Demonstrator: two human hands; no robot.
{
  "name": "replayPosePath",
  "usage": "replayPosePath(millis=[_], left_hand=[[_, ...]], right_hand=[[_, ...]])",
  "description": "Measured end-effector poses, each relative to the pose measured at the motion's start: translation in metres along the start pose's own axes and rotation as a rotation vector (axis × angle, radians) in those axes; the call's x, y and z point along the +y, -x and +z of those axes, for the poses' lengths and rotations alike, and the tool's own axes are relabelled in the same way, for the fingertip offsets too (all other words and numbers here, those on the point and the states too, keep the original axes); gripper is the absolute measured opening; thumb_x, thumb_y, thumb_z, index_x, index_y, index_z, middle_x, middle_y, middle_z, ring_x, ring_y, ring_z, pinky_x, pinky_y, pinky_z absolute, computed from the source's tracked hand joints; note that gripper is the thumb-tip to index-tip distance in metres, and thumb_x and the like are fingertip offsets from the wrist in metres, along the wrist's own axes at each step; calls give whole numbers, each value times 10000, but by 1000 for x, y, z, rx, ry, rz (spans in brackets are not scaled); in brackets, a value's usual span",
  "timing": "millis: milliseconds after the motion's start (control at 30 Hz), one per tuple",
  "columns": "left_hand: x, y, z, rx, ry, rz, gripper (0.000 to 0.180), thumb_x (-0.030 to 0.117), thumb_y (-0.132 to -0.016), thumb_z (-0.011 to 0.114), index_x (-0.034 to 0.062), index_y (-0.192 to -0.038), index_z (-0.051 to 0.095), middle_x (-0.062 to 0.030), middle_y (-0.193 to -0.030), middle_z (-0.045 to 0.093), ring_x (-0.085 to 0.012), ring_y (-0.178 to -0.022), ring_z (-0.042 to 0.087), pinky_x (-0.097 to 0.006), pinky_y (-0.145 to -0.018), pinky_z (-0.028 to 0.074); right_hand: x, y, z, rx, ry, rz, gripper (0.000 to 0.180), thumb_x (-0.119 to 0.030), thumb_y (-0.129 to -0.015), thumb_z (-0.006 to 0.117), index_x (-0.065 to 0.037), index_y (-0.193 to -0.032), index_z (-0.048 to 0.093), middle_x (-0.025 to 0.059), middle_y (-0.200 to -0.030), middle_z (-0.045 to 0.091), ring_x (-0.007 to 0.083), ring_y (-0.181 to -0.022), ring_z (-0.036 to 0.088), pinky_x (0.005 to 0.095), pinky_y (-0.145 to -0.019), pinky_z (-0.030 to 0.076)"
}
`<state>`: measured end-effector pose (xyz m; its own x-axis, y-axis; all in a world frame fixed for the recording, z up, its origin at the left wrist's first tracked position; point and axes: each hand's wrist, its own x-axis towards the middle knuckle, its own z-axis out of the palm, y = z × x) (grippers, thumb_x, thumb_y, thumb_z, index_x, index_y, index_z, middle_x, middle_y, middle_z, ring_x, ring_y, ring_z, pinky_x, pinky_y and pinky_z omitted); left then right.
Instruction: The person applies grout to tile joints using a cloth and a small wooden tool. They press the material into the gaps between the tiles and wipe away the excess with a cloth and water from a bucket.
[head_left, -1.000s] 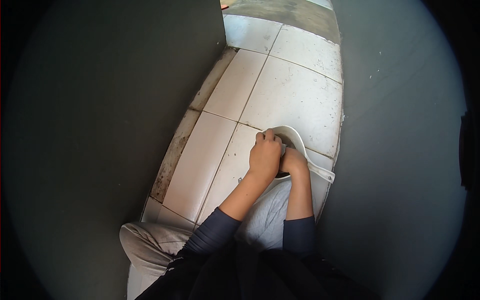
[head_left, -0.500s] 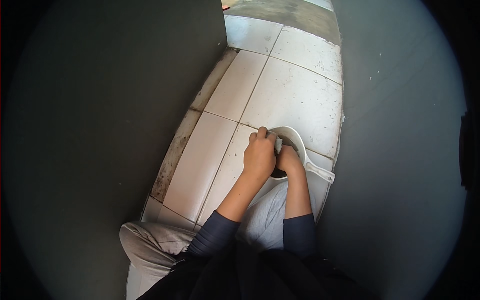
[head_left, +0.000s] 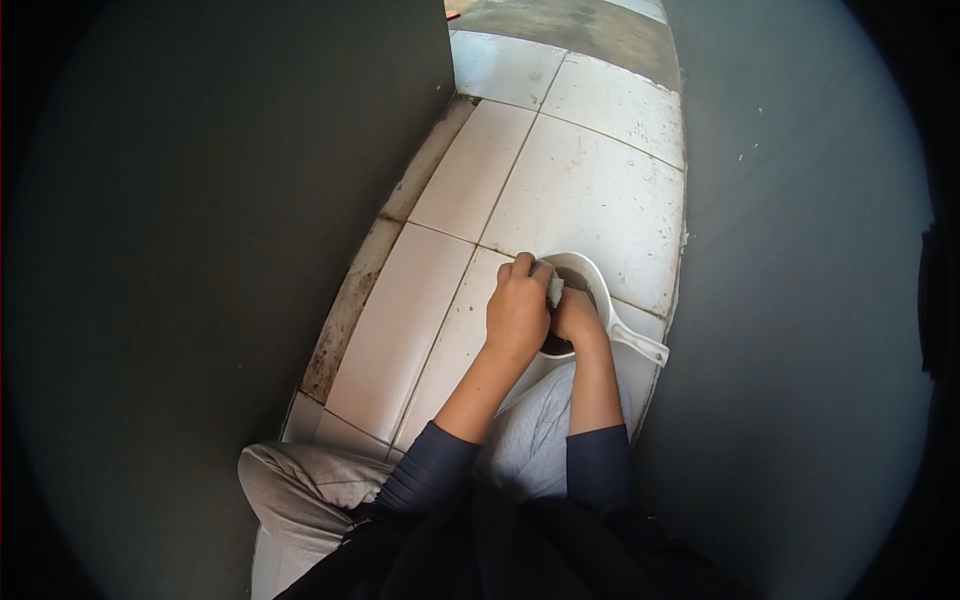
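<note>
Stained white floor tiles (head_left: 590, 190) between dark walls carry a white plastic handled scoop (head_left: 610, 300), where the left hand (head_left: 517, 312) pinches what seems a pale scrubbing pad (head_left: 554, 288) and the right hand (head_left: 576, 318) should steady the rim, its grip hidden.

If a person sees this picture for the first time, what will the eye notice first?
First, the two hands meet at the centre: the left hand and right hand work close together over a white scoop with a handle. A small grey object shows at the left fingertips. Around them lies a white tiled floor, squeezed between two dark walls.
</note>
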<state>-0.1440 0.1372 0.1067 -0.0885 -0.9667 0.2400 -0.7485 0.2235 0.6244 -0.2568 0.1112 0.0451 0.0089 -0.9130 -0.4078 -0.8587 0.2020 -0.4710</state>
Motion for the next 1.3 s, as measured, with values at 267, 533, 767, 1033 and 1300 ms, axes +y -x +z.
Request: replayPosePath(millis=[267, 533, 767, 1033, 1300], left_hand=[[2, -3, -28, 112, 23, 35, 394, -102, -607, 553, 17, -975, 628, -154, -1010, 559, -334, -927, 539, -381, -807, 453], [-1, 3, -51, 132, 12, 43, 360, -75, -655, 552, 23, -995, 621, -140, -1038, 543, -316, -946, 531, -379, -788, 474], [-14, 14, -90, 220, 66, 18, 373, -100, -622, 578, 19, -972, 630, -139, -977, 567, -327, -910, 547, -380, -791, 449], [-84, 82, -151, 339, -106, -55, 379, -89, -628, 578, 39, -981, 626, -123, -1020, 562, -321, -945, 542, -378, -810, 449], [-132, 174, -176, 300, -182, -160, 419, -72, -626, 581, 78, -1016, 602, -71, -1102, 525, -294, -997, 517, -388, -809, 472]], right_hand=[[1, 5, 1, 351, -351, -220, 180, -186, -769, 625, -35, -864, 645, 193, -845, 629, 349, -825, 607, 403, -730, 469], [-18, -2, 3, 393, -440, -100, 419, -411, -840, 550, -2, -786, 624, 241, -746, 589, 393, -717, 579, 430, -654, 447], [-19, -8, 13, 499, -494, -39, 593, -499, -873, 425, 43, -687, 576, 271, -687, 554, 413, -675, 556, 449, -664, 425], [-8, -15, 28, 523, -538, -112, 433, -323, -878, 480, -55, -539, 475, 12, -472, 432, 106, -432, 416, 270, -426, 317], [-8, -9, 20, 588, -363, -99, 403, -292, -848, 459, 14, -600, 546, 149, -547, 531, 257, -539, 521, 369, -587, 411]])
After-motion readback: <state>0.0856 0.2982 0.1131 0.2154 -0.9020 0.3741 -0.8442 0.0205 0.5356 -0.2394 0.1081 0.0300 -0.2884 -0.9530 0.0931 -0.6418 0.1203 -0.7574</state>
